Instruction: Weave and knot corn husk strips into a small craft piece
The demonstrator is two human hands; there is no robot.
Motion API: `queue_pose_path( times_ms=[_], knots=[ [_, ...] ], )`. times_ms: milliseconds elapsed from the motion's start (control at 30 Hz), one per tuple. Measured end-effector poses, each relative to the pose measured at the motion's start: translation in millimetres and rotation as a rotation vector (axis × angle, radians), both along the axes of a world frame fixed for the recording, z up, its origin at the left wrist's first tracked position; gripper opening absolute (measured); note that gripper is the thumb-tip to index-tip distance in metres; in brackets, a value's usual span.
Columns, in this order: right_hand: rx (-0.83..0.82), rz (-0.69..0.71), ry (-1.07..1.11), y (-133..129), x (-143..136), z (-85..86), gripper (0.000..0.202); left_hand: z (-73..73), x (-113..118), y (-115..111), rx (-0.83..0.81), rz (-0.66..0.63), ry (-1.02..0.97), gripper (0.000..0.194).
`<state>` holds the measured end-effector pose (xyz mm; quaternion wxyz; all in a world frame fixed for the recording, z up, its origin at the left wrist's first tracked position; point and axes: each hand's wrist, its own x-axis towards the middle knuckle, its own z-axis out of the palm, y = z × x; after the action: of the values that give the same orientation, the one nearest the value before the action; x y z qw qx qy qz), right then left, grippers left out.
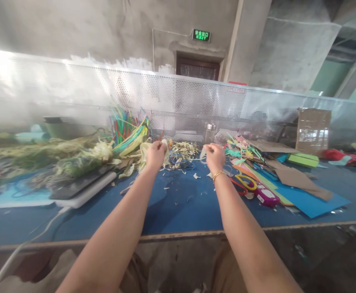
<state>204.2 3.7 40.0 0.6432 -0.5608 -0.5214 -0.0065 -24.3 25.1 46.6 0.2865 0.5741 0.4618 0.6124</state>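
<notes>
Though distant, "EXIT" sign [201,35] beyond hands [155,156] [215,158]

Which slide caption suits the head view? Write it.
Left hand and right hand hold pale pieces above a scrap-littered blue table.

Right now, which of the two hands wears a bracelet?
The right hand: its wrist bears a gold bracelet; the left hand shows a bare wrist.

Green exit sign [201,35] above door [198,69]
</notes>
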Motion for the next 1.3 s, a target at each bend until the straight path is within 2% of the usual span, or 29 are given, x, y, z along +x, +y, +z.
queue_pose_path(
  times_ms=[133, 167, 200, 267, 333, 433, 567, 733, 867, 1000, 1300],
  knots=[
    [-0.173, 0.68, 0.053, -10, -32, -0.2, 0.028, -10.1, 19, 0, 0.085, -0.083, 0.088, 0.015],
    [-0.236, 0.813, 0.093, -13, -40, -0.8, 0.031, -11.8, 22, 0, 0.104, -0.093, 0.118, 0.015],
    [-0.289, 0.908, 0.134, -16, -46, -1.5, 0.034, -13.1, 24, 1, 0.118, -0.099, 0.144, 0.016],
    [-0.342, 0.996, 0.207, -20, -55, -2.7, 0.036, -14.0, 25, 1, 0.123, -0.118, 0.175, 0.018],
    [-0.335, 0.997, 0.248, -21, -58, -4.1, 0.035, -13.6, 26, -1, 0.112, -0.168, 0.176, 0.018],
    [-0.261, 0.911, 0.263, -17, -56, -6.7, 0.034, -12.4, 28, -6, 0.101, -0.236, 0.171, 0.015],
    [-0.171, 0.767, 0.251, -6, -50, -11.7, 0.034, -12.0, 31, -10, 0.077, -0.257, 0.173, 0.015],
    [-0.157, 0.671, 0.237, 1, -47, -16.6, 0.035, -11.1, 31, -11, 0.051, -0.302, 0.157, 0.015],
    [-0.172, 0.681, 0.271, -1, -46, -15.9, 0.041, -9.5, 31, -13, 0.045, -0.333, 0.167, 0.015],
    [-0.154, 0.72, 0.226, -2, -45, -14.3, 0.034, -7.9, 31, -15, 0.047, -0.347, 0.164, 0.014],
    [-0.141, 0.686, 0.22, 1, -45, -17.3, 0.025, -11.4, 31, -15, -0.021, -0.391, 0.173, 0.015]
  ],
)
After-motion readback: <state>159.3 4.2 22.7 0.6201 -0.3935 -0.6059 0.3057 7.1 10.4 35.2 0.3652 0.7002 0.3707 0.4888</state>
